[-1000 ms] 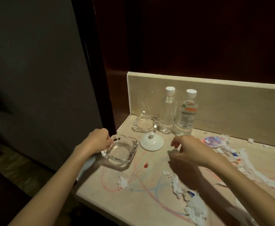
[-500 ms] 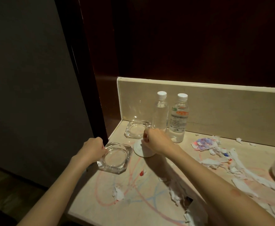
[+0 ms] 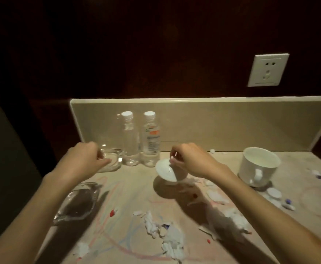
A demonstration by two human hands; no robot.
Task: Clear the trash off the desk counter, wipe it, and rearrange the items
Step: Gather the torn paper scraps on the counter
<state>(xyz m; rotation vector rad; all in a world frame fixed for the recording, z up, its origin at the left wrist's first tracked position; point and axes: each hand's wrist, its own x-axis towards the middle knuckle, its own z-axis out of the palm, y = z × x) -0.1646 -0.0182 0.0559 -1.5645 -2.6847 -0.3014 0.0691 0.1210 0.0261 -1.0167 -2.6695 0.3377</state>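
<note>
Above counter [image 3: 129,189] | right hand [image 3: 189,160] pinches tilted lid [image 3: 165,171] | left hand [image 3: 83,159] blurred, grip unclear

Dark wood wall [image 3: 156,44]; white socket [image 3: 268,70]

1. You can read no text anywhere here.
2. The right water bottle [image 3: 150,139] carries a label with an orange patch and small print, too blurred for you to make out any words.
</note>
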